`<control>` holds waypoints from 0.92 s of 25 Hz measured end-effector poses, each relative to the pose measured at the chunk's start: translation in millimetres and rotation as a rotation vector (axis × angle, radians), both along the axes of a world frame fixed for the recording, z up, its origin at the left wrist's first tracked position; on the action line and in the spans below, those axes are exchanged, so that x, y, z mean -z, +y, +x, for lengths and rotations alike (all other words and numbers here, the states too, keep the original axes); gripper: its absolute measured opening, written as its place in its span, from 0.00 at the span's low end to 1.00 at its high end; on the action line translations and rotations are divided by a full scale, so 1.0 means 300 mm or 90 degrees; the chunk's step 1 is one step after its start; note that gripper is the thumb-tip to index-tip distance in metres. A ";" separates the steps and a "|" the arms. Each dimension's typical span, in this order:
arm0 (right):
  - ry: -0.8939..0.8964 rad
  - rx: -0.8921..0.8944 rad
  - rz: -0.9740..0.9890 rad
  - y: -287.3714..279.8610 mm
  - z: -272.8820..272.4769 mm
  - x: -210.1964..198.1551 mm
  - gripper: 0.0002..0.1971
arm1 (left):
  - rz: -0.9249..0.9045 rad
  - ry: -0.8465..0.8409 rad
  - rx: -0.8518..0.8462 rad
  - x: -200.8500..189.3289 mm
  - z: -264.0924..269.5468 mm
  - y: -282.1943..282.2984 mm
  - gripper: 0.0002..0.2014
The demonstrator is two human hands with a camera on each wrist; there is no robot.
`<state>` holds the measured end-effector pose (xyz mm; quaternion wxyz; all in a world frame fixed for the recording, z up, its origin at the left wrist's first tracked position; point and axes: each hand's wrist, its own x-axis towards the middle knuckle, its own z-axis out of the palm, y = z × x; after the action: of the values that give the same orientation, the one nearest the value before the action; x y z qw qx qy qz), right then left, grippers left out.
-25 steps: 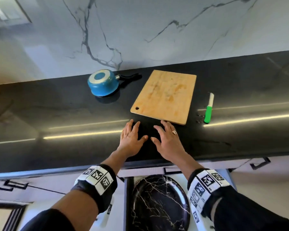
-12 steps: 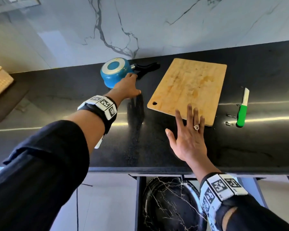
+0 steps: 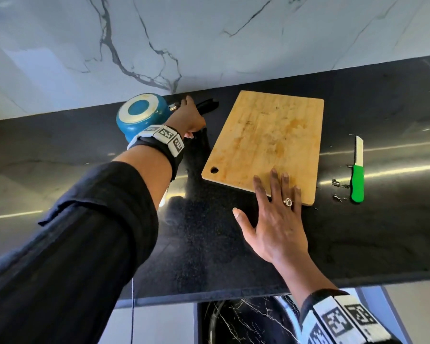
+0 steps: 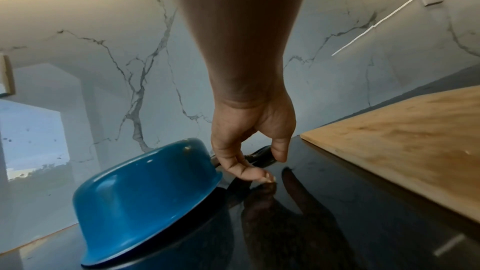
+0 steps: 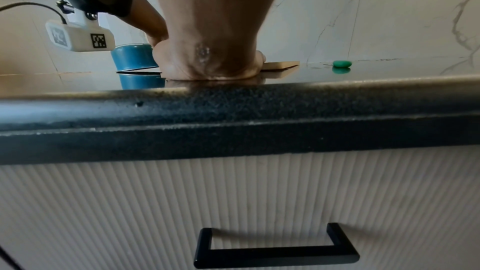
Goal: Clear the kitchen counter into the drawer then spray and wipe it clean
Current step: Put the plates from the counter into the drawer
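Observation:
An upturned blue pot (image 3: 139,115) (image 4: 145,198) stands at the back of the black counter (image 3: 358,244). Its black handle (image 3: 207,106) (image 4: 259,154) points right. My left hand (image 3: 188,117) (image 4: 270,163) is over that handle, fingers and thumb curled round it. To the right lies a wooden cutting board (image 3: 266,142) (image 4: 402,141). My right hand (image 3: 276,219) rests flat on the counter, fingers straight, with the fingertips on the board's near edge. Further right lies a green-handled knife (image 3: 357,180) with a white blade.
Below the counter's front edge (image 5: 233,114) a drawer stands open with a black marbled plate (image 3: 246,321) in it. A ribbed white drawer front with a black handle (image 5: 275,252) shows in the right wrist view. The marble wall (image 3: 209,40) rises right behind the pot. Small crumbs (image 3: 338,184) lie by the knife.
My left hand has moved from the pot's side onto its handle and curled round it. The right hand stays flat at the board's near edge.

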<state>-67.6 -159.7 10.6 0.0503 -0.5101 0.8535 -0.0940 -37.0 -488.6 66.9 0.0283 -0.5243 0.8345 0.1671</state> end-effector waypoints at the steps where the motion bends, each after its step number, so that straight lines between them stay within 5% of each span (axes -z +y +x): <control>1: -0.002 0.001 0.000 -0.002 -0.001 -0.001 0.43 | -0.025 -0.017 0.001 0.011 0.005 0.001 0.42; 9: -0.001 -0.003 0.050 -0.002 -0.001 -0.005 0.43 | -0.059 -0.058 -0.148 0.037 0.186 0.059 0.38; 16: 0.005 -0.024 0.026 -0.002 0.007 -0.010 0.45 | -0.151 0.166 -0.174 -0.020 0.509 0.255 0.13; 19: -0.007 -0.035 0.014 -0.001 0.000 -0.005 0.46 | -0.198 0.239 -0.098 -0.057 0.683 0.470 0.13; 23: -0.123 -0.091 -0.145 0.059 0.016 -0.021 0.46 | -0.206 0.318 0.156 -0.093 0.889 0.834 0.16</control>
<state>-62.8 -142.2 17.0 0.0805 -0.5607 0.7899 -0.2347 229.6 -238.3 94.8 -0.2412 -0.3600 0.8884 0.1515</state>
